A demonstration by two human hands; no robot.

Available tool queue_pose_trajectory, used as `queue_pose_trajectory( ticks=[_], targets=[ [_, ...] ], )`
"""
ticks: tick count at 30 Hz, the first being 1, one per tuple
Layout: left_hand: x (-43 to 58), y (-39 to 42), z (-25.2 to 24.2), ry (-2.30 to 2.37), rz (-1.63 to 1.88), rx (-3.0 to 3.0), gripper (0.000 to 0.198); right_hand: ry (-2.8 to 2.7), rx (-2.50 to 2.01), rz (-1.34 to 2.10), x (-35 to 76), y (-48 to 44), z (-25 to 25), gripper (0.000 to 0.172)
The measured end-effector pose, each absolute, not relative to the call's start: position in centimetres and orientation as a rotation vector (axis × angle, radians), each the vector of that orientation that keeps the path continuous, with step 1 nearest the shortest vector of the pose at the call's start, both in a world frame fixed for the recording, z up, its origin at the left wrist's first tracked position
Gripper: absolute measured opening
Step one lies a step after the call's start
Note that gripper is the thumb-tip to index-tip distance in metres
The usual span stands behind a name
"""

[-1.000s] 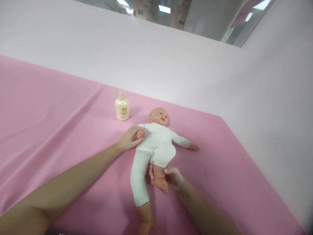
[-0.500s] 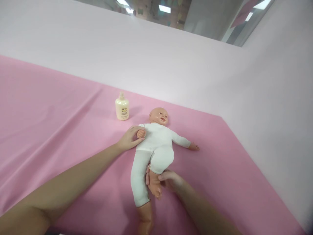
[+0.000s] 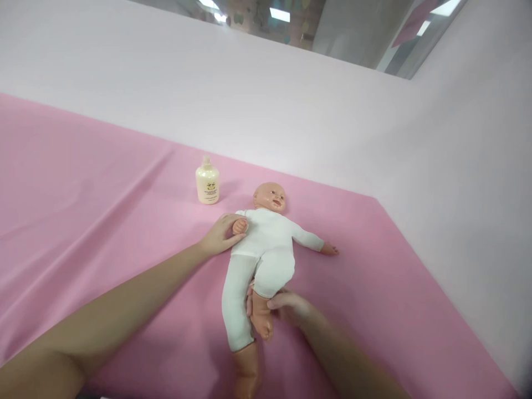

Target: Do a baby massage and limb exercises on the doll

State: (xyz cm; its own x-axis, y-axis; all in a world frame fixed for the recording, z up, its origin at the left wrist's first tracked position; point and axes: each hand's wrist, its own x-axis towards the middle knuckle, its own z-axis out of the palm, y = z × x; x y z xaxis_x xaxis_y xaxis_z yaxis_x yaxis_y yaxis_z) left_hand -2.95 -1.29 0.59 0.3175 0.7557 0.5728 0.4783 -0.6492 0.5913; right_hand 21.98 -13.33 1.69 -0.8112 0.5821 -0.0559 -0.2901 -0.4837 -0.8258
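A baby doll (image 3: pixel 268 235) with a white cloth body lies on its back on the pink sheet (image 3: pixel 353 299), head toward the wall. My left hand (image 3: pixel 220 234) is closed around the doll's arm on the left, and the doll's small fist shows between thumb and fingers. Lower down, my right hand (image 3: pixel 286 305) grips the doll's bent leg at the ankle, thumb on the near side and fingertips showing on the other. The doll's other leg lies extended toward me, while its other arm stretches out to the right.
A cream-coloured pump bottle (image 3: pixel 207 184) with a dark label stands upright left of the doll's head. Behind the sheet rises a white wall (image 3: pixel 266 122), which continues along the right side. A reflective pane (image 3: pixel 291 27) is set at the top.
My right hand and the doll's bent lower leg have shifted very slightly to the left and toward me. My left hand and the bottle stay in place.
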Motion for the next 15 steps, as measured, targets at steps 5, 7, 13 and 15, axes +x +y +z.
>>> queue_pose_trajectory(
  ticks=[5,7,13,15],
  targets=[
    [-2.97,-1.23,0.59,1.108,1.246,2.277,0.045,-1.201,-0.438,2.296,21.98,-13.20,1.32,0.047],
    [-2.97,-1.23,0.61,1.113,1.238,2.272,0.045,-1.215,-0.436,2.290,22.01,-13.18,1.23,0.047],
    [-2.91,-1.35,0.83,1.119,1.222,2.253,0.046,-1.233,-0.452,2.284,22.03,-13.33,1.71,0.045],
    [-2.89,-1.38,0.90,1.116,1.224,2.254,0.046,-1.240,-0.467,2.292,22.00,-13.31,1.78,0.045]
  ],
)
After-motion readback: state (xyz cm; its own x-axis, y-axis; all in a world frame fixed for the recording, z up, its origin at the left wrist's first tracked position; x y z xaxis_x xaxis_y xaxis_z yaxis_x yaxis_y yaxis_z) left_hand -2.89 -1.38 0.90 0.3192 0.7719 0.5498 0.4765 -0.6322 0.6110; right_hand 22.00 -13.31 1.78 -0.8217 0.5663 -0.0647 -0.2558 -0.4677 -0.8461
